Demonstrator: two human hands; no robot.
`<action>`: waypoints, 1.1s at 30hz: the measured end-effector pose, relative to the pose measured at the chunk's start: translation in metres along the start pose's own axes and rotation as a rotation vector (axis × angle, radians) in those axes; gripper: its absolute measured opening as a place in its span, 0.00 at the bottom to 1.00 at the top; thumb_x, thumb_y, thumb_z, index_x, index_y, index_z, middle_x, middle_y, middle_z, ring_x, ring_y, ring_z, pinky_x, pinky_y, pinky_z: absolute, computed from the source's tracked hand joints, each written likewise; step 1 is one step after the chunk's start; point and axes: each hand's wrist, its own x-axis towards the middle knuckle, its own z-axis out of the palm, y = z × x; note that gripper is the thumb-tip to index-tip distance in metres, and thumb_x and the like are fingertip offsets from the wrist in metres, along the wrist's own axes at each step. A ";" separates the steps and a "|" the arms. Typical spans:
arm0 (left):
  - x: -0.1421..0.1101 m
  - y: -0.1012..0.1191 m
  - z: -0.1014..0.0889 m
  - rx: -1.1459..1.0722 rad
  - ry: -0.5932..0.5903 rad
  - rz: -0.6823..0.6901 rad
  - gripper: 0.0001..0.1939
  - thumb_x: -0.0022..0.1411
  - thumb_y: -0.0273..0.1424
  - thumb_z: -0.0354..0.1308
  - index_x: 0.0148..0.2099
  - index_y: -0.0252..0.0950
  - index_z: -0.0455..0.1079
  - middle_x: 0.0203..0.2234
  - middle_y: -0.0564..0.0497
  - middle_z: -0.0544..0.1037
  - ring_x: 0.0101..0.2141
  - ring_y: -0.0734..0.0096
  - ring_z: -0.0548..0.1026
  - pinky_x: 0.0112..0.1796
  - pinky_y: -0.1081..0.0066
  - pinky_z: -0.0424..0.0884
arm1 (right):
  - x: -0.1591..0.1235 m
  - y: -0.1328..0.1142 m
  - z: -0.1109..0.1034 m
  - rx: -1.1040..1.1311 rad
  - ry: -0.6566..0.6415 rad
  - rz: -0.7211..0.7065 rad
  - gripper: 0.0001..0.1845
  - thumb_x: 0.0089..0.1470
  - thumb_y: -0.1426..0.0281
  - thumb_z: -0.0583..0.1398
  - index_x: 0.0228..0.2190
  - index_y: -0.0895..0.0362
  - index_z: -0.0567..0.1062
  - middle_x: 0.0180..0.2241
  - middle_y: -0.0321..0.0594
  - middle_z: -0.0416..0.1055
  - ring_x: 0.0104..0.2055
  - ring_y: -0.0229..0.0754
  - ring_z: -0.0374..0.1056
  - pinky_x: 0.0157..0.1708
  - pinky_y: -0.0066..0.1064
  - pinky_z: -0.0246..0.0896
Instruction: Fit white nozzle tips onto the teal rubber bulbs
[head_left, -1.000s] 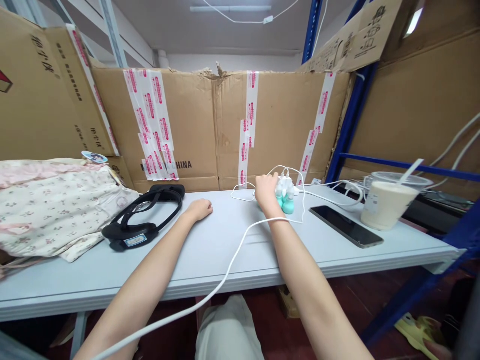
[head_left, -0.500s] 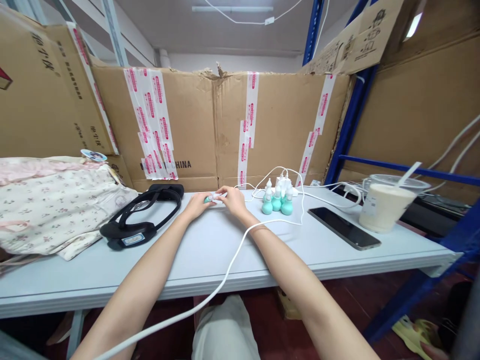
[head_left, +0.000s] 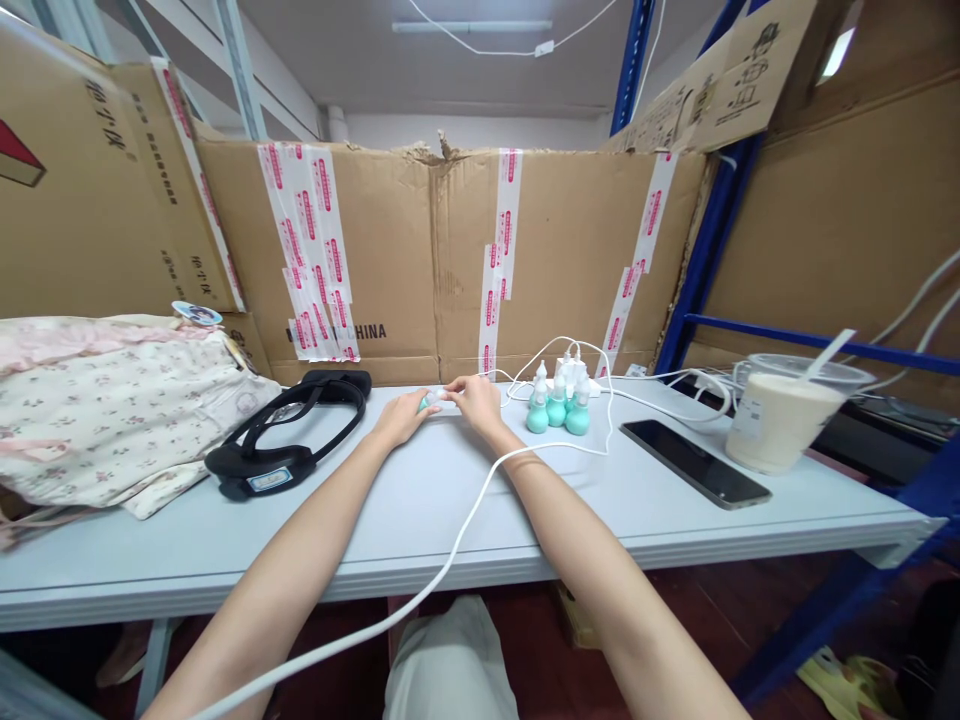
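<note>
My left hand (head_left: 403, 416) is closed around the teal bulb of a small nasal aspirator (head_left: 428, 402), held on its side just above the table. From the right, my right hand (head_left: 476, 400) pinches the clear tip end of the same aspirator, and its fingers hide part of the tip. Beyond my right hand stands a cluster of several similar nasal aspirators (head_left: 556, 408), with teal bulbs down and clear nozzles up.
A white cable (head_left: 457, 555) runs over my right forearm. Left on the table (head_left: 450, 500) lie a black headset (head_left: 262, 455) and floral cloth (head_left: 127, 420); right, a phone (head_left: 694, 462) and a drink cup (head_left: 780, 415). A cardboard wall (head_left: 390, 240) stands behind.
The view has shifted slightly. Both hands stay at the nasal aspirator; more of its teal bulb and clear part now shows between them.
</note>
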 end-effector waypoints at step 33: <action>0.008 0.006 -0.008 -0.162 0.456 0.050 0.22 0.61 0.30 0.49 0.57 0.34 0.56 0.48 0.44 0.70 0.48 0.64 0.66 0.50 0.65 0.62 | 0.001 0.004 0.015 1.078 -0.285 0.356 0.08 0.58 0.71 0.54 0.34 0.58 0.73 0.37 0.38 0.74 0.23 0.25 0.65 0.21 0.16 0.56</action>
